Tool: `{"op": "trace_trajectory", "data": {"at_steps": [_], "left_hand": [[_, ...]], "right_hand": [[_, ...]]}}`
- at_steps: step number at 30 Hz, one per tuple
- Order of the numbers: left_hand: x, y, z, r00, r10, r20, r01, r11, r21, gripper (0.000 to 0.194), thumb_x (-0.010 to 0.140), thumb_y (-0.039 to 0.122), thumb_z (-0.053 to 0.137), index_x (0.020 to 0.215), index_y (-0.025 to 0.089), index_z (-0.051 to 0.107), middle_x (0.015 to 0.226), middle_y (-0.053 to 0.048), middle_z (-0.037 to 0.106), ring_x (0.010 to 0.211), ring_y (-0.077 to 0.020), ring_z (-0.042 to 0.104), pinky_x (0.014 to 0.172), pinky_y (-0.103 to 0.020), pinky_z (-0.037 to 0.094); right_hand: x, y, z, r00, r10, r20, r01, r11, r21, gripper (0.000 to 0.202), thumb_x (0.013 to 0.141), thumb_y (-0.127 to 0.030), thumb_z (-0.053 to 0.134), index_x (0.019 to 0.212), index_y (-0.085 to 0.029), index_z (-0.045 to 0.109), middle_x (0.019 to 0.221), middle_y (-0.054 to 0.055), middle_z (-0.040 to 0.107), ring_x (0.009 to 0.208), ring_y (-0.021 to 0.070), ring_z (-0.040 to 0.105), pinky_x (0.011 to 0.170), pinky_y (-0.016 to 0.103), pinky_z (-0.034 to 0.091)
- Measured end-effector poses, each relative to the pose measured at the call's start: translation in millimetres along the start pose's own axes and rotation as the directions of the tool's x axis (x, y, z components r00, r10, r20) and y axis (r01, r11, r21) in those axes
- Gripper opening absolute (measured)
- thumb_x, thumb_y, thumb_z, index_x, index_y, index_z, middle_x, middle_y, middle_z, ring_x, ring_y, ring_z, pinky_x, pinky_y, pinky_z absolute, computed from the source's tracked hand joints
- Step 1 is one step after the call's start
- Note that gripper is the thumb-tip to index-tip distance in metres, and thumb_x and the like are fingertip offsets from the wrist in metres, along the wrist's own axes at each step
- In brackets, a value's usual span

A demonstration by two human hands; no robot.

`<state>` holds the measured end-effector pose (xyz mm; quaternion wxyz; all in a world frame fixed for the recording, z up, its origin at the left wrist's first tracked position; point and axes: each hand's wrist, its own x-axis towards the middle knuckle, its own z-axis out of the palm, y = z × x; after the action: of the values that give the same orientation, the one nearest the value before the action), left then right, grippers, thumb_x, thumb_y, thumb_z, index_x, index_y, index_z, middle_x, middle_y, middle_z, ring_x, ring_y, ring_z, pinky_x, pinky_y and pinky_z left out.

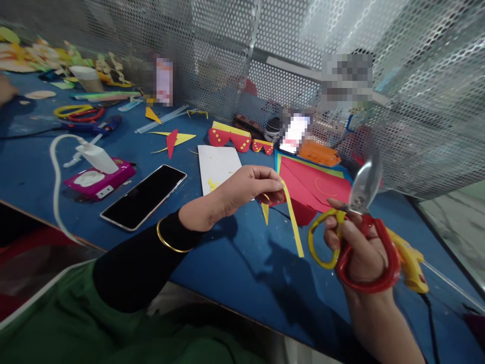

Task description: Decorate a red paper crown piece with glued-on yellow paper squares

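Note:
My left hand (253, 189) pinches the upper end of a narrow yellow paper strip (292, 217), which hangs down over the blue table. In my right hand (361, 253) is a pair of scissors (366, 184) with one red and one yellow handle loop; the blades point up and look closed together. Just behind the left hand lies a white sheet (217, 161) with small yellow scraps (212, 184) on it. Red paper sheets (314, 182) are stacked beyond the strip. Two red mask-shaped cutouts with yellow squares, a large one (230, 137) and a small one (262, 146), sit farther back.
A black-screened phone (144, 196) and a magenta power strip (99, 179) with a white plug lie to the left. A yellow glue gun (411, 260) rests at the right. Perforated metal mesh (212, 65) bounds the table's back. Part of another person's hand (6, 90) shows far left.

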<state>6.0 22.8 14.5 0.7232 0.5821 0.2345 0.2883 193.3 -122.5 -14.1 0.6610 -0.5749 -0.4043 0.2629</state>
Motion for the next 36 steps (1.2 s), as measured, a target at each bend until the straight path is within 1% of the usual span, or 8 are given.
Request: {"op": "trace_trajectory", "data": {"at_steps": [8, 19, 23, 25, 28, 30, 32, 36], "left_hand": [[1, -13, 6.7, 0.998, -0.014, 0.06, 0.012, 1.0, 0.027, 0.011, 0.086, 0.015, 0.065, 0.075, 0.015, 0.069, 0.069, -0.001, 0.069, 0.064, -0.0085, 0.063, 0.065, -0.021, 0.05], [-3, -34, 27.2, 0.993, -0.051, 0.111, 0.047, 0.998, 0.036, 0.023, 0.073, 0.032, 0.081, 0.065, 0.016, 0.068, 0.061, 0.001, 0.062, 0.06, -0.0099, 0.056, 0.059, -0.023, 0.044], [1, -26, 17.4, 0.998, 0.006, -0.069, -0.005, 1.0, 0.014, 0.026, 0.074, 0.032, 0.081, 0.061, 0.015, 0.067, 0.059, 0.0, 0.062, 0.055, -0.0088, 0.053, 0.057, -0.023, 0.043], [6, -14, 1.9, 0.964, 0.043, -0.262, -0.054, 0.998, -0.037, 0.026, 0.08, 0.032, 0.076, 0.063, 0.015, 0.067, 0.062, -0.001, 0.064, 0.056, -0.0093, 0.056, 0.057, -0.023, 0.044], [12, 4, -23.2, 0.814, 0.113, -0.57, -0.21, 0.972, -0.107, 0.025, 0.085, 0.027, 0.071, 0.064, 0.016, 0.063, 0.063, 0.001, 0.062, 0.056, -0.0085, 0.057, 0.055, -0.021, 0.044], [14, 8, -33.8, 0.734, 0.112, -0.67, -0.259, 0.958, -0.124, 0.028, 0.087, 0.026, 0.07, 0.063, 0.016, 0.06, 0.063, 0.001, 0.06, 0.054, -0.0078, 0.055, 0.053, -0.02, 0.043], [16, 7, -36.9, 0.72, 0.084, -0.689, -0.25, 0.958, -0.144, 0.029, 0.089, 0.026, 0.068, 0.063, 0.016, 0.06, 0.062, 0.001, 0.059, 0.053, -0.0078, 0.054, 0.053, -0.02, 0.042], [17, -3, -30.9, 0.781, 0.035, -0.623, -0.165, 0.974, -0.153, 0.026, 0.088, 0.026, 0.068, 0.065, 0.015, 0.062, 0.063, -0.001, 0.06, 0.054, -0.0085, 0.055, 0.054, -0.022, 0.042]], "right_hand": [[-12, 6, 12, 0.969, 0.19, 0.16, -0.148, 0.96, -0.239, 0.048, 0.074, -0.039, 0.083, 0.115, -0.018, 0.071, 0.066, -0.003, 0.064, 0.048, 0.012, 0.056, 0.048, 0.028, 0.049], [-13, 3, 21, 0.974, 0.153, 0.17, -0.104, 0.959, -0.264, 0.039, 0.074, -0.036, 0.08, 0.108, -0.02, 0.072, 0.057, -0.006, 0.059, 0.043, 0.0111, 0.052, 0.042, 0.026, 0.046], [-14, 4, 17, 0.984, 0.06, 0.17, 0.003, 0.937, -0.348, 0.038, 0.078, -0.042, 0.077, 0.11, -0.021, 0.072, 0.059, -0.006, 0.06, 0.045, 0.0114, 0.053, 0.044, 0.026, 0.046], [-13, 7, 10, 0.979, -0.034, 0.201, 0.127, 0.872, -0.473, 0.037, 0.081, -0.044, 0.074, 0.111, -0.022, 0.072, 0.062, -0.005, 0.061, 0.048, 0.0118, 0.054, 0.047, 0.026, 0.047], [-8, 11, 0, 0.935, -0.094, 0.341, 0.315, 0.661, -0.681, 0.038, 0.083, -0.049, 0.073, 0.111, -0.024, 0.073, 0.068, -0.002, 0.067, 0.056, 0.0145, 0.061, 0.053, 0.026, 0.048], [-7, 13, -3, 0.884, -0.078, 0.461, 0.438, 0.482, -0.759, 0.039, 0.083, -0.049, 0.073, 0.112, -0.024, 0.072, 0.075, 0.0, 0.074, 0.061, 0.018, 0.068, 0.054, 0.027, 0.048], [-8, 15, -4, 0.809, -0.035, 0.586, 0.561, 0.344, -0.753, 0.036, 0.082, -0.04, 0.072, 0.114, -0.022, 0.07, 0.083, 0.003, 0.079, 0.065, 0.0213, 0.073, 0.054, 0.029, 0.049], [-16, 17, -5, 0.678, 0.008, 0.735, 0.713, 0.235, -0.661, 0.042, 0.081, -0.024, 0.066, 0.122, -0.016, 0.066, 0.102, 0.009, 0.08, 0.08, 0.0252, 0.076, 0.063, 0.031, 0.055]]}}
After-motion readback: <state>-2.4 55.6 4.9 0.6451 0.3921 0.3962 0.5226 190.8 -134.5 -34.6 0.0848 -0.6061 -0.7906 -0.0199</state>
